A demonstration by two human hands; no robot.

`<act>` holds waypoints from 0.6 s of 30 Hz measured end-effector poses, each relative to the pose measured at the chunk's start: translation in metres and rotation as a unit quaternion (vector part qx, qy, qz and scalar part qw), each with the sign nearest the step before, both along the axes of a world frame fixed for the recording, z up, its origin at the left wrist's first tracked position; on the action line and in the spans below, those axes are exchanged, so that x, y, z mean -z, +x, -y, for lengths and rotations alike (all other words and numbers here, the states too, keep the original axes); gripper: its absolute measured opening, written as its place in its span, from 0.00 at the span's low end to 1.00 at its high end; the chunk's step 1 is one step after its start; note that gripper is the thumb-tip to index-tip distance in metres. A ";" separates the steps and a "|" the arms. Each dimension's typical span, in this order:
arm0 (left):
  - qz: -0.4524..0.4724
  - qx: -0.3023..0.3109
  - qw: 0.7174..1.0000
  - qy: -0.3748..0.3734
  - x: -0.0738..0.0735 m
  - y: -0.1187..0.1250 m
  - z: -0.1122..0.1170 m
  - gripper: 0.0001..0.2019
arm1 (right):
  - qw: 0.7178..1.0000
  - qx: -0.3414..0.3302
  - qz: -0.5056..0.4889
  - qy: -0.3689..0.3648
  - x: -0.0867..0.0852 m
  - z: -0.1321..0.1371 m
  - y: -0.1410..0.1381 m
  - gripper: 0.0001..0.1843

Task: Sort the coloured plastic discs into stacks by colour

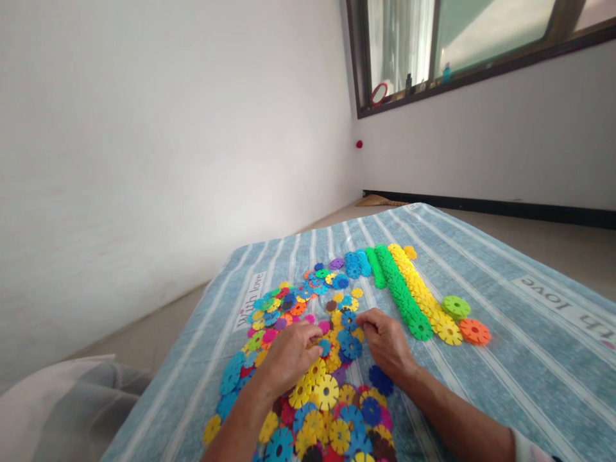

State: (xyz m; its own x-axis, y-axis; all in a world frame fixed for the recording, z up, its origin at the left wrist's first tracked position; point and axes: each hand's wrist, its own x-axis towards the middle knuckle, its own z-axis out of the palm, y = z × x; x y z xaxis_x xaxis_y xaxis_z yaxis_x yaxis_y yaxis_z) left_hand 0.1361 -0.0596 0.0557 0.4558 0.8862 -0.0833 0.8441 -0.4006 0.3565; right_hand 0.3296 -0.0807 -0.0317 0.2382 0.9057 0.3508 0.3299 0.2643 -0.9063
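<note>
Edges: the blue striped cloth (pixel 520 346) ends on the left beside the floor (pixel 144 333) and the white wall (pixel 144 160). Its far edge lies below the window (pixel 462 38).
Open room: bare cloth stretches wide to the right of the rows, and a narrower strip lies left of the pile.
Left grip: the left hand (pixel 291 353) lies palm down on the pile, fingers curled narrow onto the discs. Whether it holds one cannot be told.
Right grip: the right hand (pixel 389 343) has its fingertips drawn close at a blue disc (pixel 350 319) and touching it. A firm hold cannot be told.
Pile: the loose pile of discs (pixel 332 401) lies under and between both wrists and spreads away to the far left.
Rows: the green row (pixel 402 292) and the yellow row (pixel 423 295) touch side by side, just right of the right hand. A short blue row (pixel 357 263) lies at their far end.
Singles: a green disc (pixel 455 307) and an orange disc (pixel 475 332) lie just beside the yellow row's near end.
</note>
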 end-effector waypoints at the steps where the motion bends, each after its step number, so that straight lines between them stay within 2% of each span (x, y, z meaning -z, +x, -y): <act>1: -0.011 0.004 1.000 0.004 0.000 0.001 0.001 0.03 | 1.000 -0.001 0.001 0.000 0.000 0.000 0.000 0.14; 6: -0.028 0.010 1.000 -0.001 0.001 0.004 0.003 0.08 | 1.000 -0.012 0.016 -0.004 0.000 0.002 0.002 0.15; 12: 0.004 -0.007 1.000 -0.011 0.003 0.003 0.004 0.04 | 0.999 -0.018 0.026 0.005 0.001 0.004 0.003 0.14; 18: 0.016 -0.039 0.999 -0.004 0.007 0.002 0.004 0.05 | 0.999 -0.021 0.050 0.005 0.001 0.004 0.002 0.14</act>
State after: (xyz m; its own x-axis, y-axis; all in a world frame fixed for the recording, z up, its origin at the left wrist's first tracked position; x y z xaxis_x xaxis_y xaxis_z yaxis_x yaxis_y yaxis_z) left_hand 0.1384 -0.0637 0.0491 0.3885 0.9182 -0.0767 0.8606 -0.3319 0.3862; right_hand 0.3317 -0.0847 -0.0325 0.1629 0.9107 0.3795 0.4073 0.2882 -0.8666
